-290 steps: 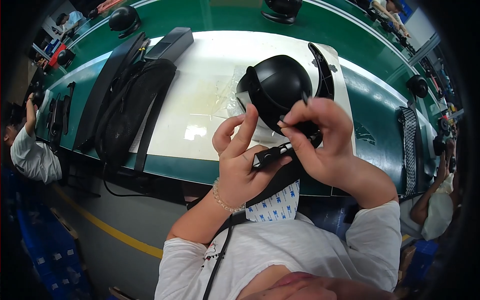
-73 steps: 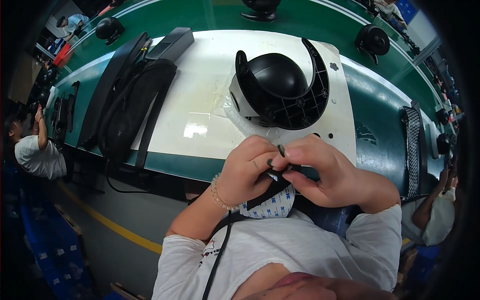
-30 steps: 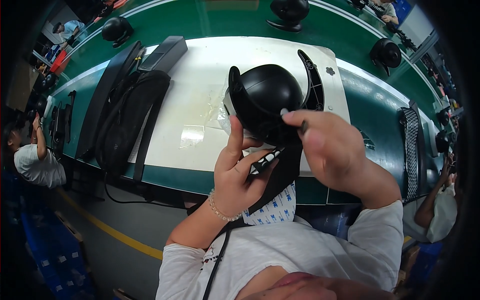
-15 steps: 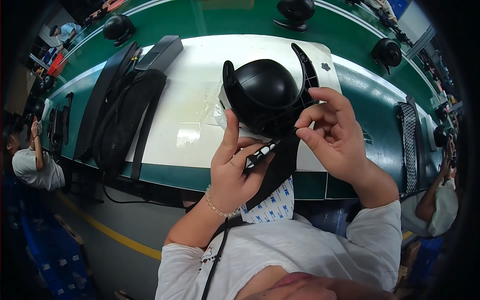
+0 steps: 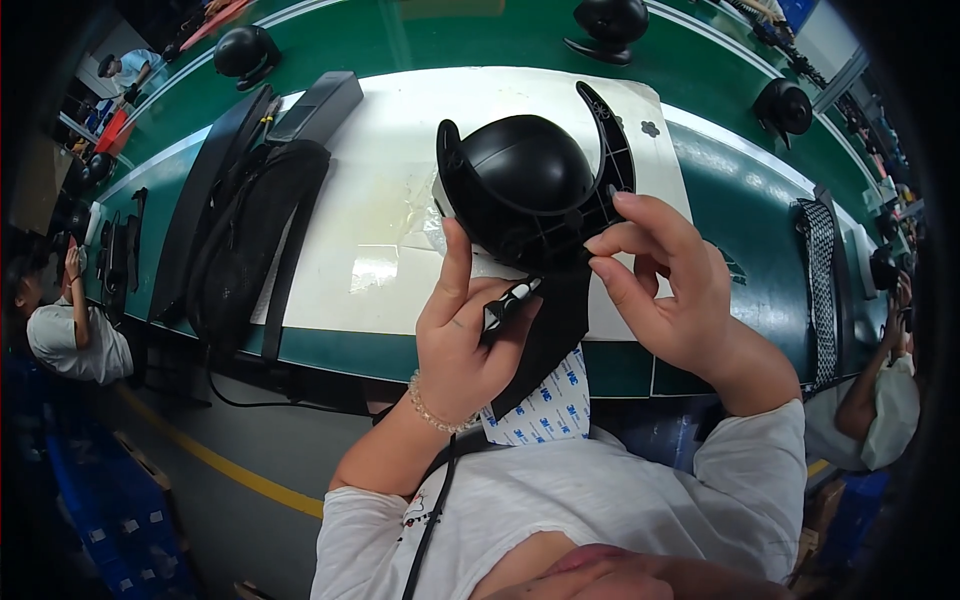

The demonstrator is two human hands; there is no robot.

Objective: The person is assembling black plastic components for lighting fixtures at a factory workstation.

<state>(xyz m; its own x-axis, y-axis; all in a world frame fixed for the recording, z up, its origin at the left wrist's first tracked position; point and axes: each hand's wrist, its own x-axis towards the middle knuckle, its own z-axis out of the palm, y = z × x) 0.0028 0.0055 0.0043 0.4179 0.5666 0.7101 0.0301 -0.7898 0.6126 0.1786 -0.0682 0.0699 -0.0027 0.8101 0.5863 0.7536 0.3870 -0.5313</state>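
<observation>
A glossy black dome-shaped housing [image 5: 530,160] with two curved arms stands on the white board before me. My left hand [image 5: 465,335] is closed around a small black object with white patches [image 5: 508,305]. Its raised index finger reaches the housing's lower left side. From the housing's near edge a black strip [image 5: 558,315] hangs down toward me. Thumb and index of my right hand [image 5: 670,275] pinch together by the strip's upper right corner; what lies between them is too small to make out. A white sheet with blue print [image 5: 545,408] lies at the table's edge below the strip.
The white board [image 5: 400,110] covers the middle of the green table. Black mesh bags [image 5: 255,230] and a grey box [image 5: 318,105] lie at left, a checkered strap [image 5: 818,290] at right. Similar black housings [image 5: 610,25] stand on the far green belt. Co-workers sit at both sides.
The housing has shifted slightly left and my left hand a little with it. My right fingertips have stayed near the strip's corner. The housings on the far belt have moved right.
</observation>
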